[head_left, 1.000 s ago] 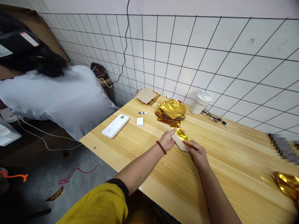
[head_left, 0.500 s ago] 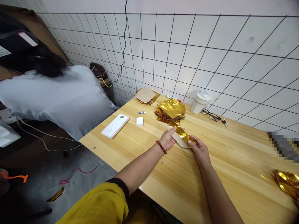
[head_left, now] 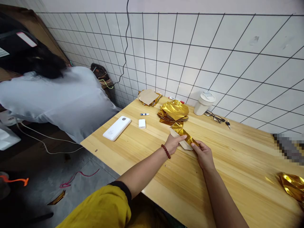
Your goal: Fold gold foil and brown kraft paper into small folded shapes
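Between my hands, just above the wooden table, is a sheet of gold foil paper (head_left: 180,130) with a pale backing, its gold side folded over in a long strip. My left hand (head_left: 174,144), with a dark red bead bracelet at the wrist, grips the sheet near its middle, thumb lying across the gold strip. At the sheet's right end my right hand (head_left: 203,154) pinches it between thumb and fingers. Right behind the sheet sits a stack of gold foil paper (head_left: 174,110). Farther back lies another pile (head_left: 149,97) with a pale sheet on top.
On the wooden table (head_left: 152,167) are a white power bank (head_left: 117,128), a small white adapter (head_left: 142,123), a marker (head_left: 176,100), a white cup (head_left: 204,104), glasses (head_left: 215,117) and a key (head_left: 228,124). Crumpled gold foil (head_left: 293,186) lies far right. Another person (head_left: 57,95) bends over at left.
My left hand has slid along the sheet towards my right hand, its thumb now across the gold strip. My right hand keeps its pinch in nearly the same place.
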Demonstrator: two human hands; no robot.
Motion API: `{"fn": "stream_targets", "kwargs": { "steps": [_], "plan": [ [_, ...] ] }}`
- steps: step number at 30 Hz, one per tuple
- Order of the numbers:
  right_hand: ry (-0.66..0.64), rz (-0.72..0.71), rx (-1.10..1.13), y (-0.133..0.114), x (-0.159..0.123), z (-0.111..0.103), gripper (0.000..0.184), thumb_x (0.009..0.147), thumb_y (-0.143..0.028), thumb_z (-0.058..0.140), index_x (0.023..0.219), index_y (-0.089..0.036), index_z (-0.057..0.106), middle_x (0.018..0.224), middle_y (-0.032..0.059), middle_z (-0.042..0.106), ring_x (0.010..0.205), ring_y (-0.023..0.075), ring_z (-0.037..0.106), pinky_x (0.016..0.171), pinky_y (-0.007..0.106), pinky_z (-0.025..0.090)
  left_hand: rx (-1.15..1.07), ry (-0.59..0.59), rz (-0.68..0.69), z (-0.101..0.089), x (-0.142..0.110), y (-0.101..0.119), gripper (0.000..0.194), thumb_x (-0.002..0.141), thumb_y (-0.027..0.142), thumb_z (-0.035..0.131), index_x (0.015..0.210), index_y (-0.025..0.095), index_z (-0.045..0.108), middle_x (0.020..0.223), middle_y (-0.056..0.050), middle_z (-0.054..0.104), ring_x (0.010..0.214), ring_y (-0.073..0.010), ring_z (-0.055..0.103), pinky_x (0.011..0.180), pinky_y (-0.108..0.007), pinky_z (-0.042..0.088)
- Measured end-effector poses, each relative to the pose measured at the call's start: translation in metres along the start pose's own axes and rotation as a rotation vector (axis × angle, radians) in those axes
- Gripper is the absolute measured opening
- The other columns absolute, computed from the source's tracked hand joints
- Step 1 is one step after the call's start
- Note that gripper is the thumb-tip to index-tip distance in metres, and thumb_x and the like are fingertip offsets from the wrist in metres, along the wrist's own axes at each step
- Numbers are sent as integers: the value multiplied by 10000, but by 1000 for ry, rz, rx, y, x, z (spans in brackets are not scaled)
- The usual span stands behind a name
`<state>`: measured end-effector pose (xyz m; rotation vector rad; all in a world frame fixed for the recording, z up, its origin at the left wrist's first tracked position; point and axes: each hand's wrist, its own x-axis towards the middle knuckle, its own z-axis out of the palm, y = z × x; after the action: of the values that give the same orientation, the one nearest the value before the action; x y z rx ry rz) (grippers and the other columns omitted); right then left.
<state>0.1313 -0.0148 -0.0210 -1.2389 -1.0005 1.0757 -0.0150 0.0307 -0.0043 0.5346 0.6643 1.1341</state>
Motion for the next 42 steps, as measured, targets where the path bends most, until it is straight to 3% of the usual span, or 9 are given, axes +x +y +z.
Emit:
{"fn": "stream_targets", "kwargs": {
  "steps": [6, 13, 23, 32, 42],
  "plan": [
    [-41, -23, -71, 0, -3, 1, 337, 663, -507, 800, 799, -210, 713, 762, 31, 716, 656, 173, 616, 626, 302, 502, 57, -81, 26, 3, -2, 1, 391, 476, 232, 905, 745, 118, 645, 711, -6, 655, 639, -104, 580, 688, -268, 457],
    [-49, 27, -34, 0, -1, 0, 334, 644, -479, 824, 777, -194, 714, 712, 23, 695, 596, 139, 575, 569, 264, 461, 51, 24, -36, 3, -2, 2, 442, 516, 384, 887, 782, 121, 652, 700, -23, 662, 619, -135, 598, 629, -280, 458],
    [-32, 63, 11, -2, -2, 0, 344, 601, -473, 844, 764, -200, 713, 713, 18, 701, 589, 152, 580, 570, 281, 458, -89, 72, -29, -4, 7, 7, 362, 525, 293, 872, 751, 104, 661, 702, -32, 677, 629, -138, 612, 663, -284, 480],
    [43, -17, -66, 5, 2, -4, 368, 644, -504, 801, 854, -207, 741, 687, 5, 674, 527, 121, 468, 515, 266, 382, -336, 143, -140, -6, 13, 17, 128, 771, 203, 646, 870, 121, 653, 827, -76, 719, 868, -203, 691, 905, -358, 523],
    [22, 2, -76, 0, 0, 0, 370, 624, -510, 807, 817, -202, 741, 694, 15, 671, 527, 118, 478, 505, 258, 404, -416, 119, -159, -12, 14, 22, 168, 776, 215, 591, 875, 109, 676, 851, -102, 734, 948, -237, 689, 951, -377, 508]
  ]
}}
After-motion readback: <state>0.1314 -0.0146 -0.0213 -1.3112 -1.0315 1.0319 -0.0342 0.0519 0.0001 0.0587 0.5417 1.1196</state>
